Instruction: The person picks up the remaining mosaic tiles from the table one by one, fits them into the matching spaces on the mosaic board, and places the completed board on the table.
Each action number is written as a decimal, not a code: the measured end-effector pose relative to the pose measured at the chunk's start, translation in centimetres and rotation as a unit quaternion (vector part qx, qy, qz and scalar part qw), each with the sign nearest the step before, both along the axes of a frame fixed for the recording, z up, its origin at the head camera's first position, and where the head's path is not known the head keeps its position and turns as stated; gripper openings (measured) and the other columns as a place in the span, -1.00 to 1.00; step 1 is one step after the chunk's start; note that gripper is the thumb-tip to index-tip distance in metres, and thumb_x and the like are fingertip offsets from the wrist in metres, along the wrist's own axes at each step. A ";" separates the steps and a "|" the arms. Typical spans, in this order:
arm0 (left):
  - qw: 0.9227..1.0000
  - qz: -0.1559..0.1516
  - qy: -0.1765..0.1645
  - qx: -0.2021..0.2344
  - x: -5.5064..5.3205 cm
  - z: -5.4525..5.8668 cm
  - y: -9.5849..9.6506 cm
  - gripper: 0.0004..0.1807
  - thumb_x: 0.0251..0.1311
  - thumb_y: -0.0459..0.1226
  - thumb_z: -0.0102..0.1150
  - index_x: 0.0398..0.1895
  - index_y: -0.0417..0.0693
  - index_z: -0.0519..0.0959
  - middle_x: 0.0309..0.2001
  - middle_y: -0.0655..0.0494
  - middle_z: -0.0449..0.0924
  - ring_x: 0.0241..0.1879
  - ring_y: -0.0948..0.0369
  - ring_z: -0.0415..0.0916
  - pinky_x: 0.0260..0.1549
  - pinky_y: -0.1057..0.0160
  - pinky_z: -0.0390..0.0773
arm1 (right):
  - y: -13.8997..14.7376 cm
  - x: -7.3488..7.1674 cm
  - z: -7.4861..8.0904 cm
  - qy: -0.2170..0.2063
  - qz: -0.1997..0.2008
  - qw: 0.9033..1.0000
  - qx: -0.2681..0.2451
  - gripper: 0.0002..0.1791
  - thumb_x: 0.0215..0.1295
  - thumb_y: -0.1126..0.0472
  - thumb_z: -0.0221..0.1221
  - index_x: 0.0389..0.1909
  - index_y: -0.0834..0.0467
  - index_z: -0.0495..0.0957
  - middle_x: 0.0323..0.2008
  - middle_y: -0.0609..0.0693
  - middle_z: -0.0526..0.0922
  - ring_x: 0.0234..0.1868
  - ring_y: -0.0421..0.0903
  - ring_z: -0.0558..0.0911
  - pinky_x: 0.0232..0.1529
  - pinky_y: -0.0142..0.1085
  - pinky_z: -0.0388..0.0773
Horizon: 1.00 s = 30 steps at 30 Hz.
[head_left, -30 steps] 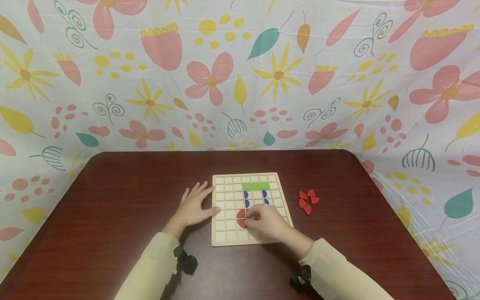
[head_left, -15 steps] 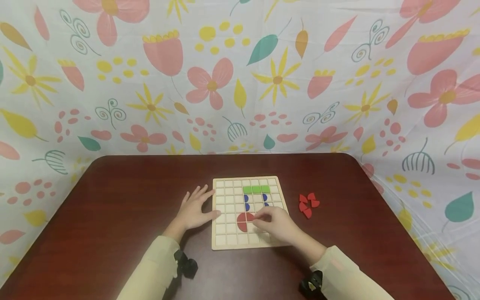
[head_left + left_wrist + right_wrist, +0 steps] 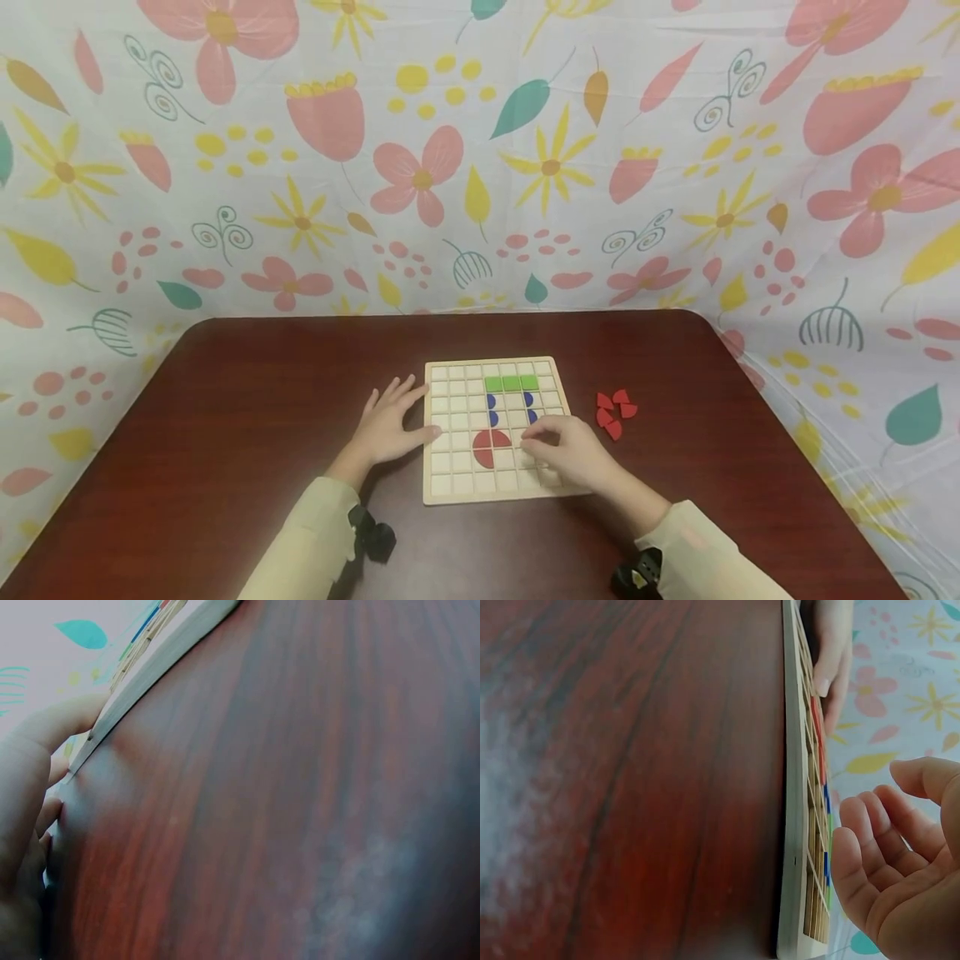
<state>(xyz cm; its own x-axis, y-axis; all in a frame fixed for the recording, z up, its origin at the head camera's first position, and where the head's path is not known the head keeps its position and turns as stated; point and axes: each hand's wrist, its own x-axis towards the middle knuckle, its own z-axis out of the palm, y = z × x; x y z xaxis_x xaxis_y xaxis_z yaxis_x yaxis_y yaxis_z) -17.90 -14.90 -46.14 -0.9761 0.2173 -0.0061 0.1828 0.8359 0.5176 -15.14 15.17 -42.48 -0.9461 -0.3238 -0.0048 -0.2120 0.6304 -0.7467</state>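
A wooden grid board [image 3: 462, 482] lies on the table. Three green squares [image 3: 512, 383] sit in its upper part, with blue rounded pieces [image 3: 492, 402] below them in two columns. Red quarter-circle pieces [image 3: 483, 450] form three quarters of a disc lower down. My left hand [image 3: 384, 430] is spread, its thumb and a fingertip touching the board's left edge. Over the board's right part hovers my right hand [image 3: 576, 452], fingers loosely bent. The right wrist view shows its thumb apart from the fingers [image 3: 859, 825], nothing between them.
Several loose red quarter-circle pieces [image 3: 604, 417] lie on the dark wood table [image 3: 262, 400] to the right of the board. A flowered cloth [image 3: 420, 275] hangs behind the table and along its sides. A black device is strapped to each wrist.
My right hand has drawn off the red pieces toward the right, uncovering the upper-right quarter of the disc. My left hand stays at the board's edge. The head view has tilted slightly.
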 end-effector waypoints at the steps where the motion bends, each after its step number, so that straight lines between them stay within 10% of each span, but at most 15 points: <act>1: 1.000 0.000 -0.003 -0.001 0.0 -0.1 0.0 -0.15 0.03 0.20 0.18 0.41 0.17 0.23 0.48 0.02 0.03 0.50 -0.02 -0.15 0.39 -0.22 -0.24 | 0.1 0.0 0.0 0.001 0.000 1.000 0.001 -0.86 0.13 0.12 0.31 -0.32 0.06 0.69 -0.37 -0.14 0.68 -0.31 -0.19 0.53 -0.24 -0.36 0.47; 30: 1.000 0.002 0.013 -0.003 0.1 0.3 0.2 -0.15 0.03 0.19 0.19 0.39 0.12 0.26 0.46 -0.03 0.08 0.48 -0.06 -0.10 0.38 -0.25 -0.19 | 1.8 -0.6 0.9 0.004 -0.033 0.999 -0.012 -0.86 0.17 0.13 0.28 -0.29 0.08 0.69 -0.26 -0.07 0.69 -0.29 -0.19 0.55 -0.27 -0.35 0.51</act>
<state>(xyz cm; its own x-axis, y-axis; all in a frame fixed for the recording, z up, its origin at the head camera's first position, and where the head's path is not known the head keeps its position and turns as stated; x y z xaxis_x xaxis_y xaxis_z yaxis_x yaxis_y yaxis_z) -17.78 -14.72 -45.88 -0.9769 0.2130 0.0178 0.1923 0.8394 0.5083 -15.72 16.99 -41.62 -0.9653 -0.2609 0.0102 -0.1769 0.6247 -0.7605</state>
